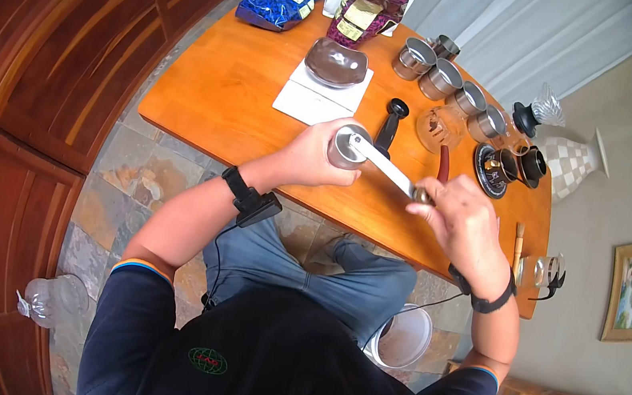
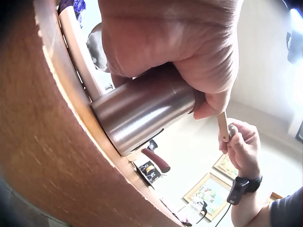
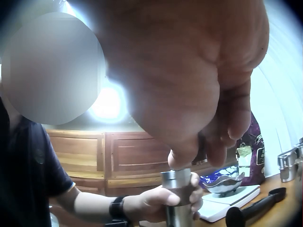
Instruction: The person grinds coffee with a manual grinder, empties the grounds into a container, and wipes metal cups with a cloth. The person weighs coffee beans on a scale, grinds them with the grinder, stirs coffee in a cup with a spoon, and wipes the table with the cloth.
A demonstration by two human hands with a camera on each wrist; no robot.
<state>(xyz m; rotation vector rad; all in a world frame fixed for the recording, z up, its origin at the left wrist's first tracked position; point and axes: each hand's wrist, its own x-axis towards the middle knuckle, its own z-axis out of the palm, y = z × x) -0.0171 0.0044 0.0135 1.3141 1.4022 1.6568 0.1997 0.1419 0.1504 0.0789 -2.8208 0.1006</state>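
A steel hand coffee grinder [image 1: 344, 155] stands at the table's front edge, its top facing the head camera. My left hand [image 1: 312, 153] grips it, fingers and thumb wrapped round the upper body. In the left wrist view the smooth metal cylinder [image 2: 142, 111] shows below that hand, its lower end close by the table edge. A flat crank arm [image 1: 386, 168] runs from the grinder's top toward the right. At its end, my right hand [image 1: 465, 218] pinches the small round knob [image 1: 423, 196]. A black scoop [image 1: 389, 129] lies just beyond the grinder.
Behind the grinder, a dark glossy bowl [image 1: 336, 64] sits on a white scale [image 1: 314, 107]. Several metal cups [image 1: 414, 59] line the back right, near a glass server [image 1: 439, 126]. Two foil bags, blue [image 1: 281, 3] and purple [image 1: 375, 4], stand behind. A white bucket [image 1: 402, 341] is on the floor.
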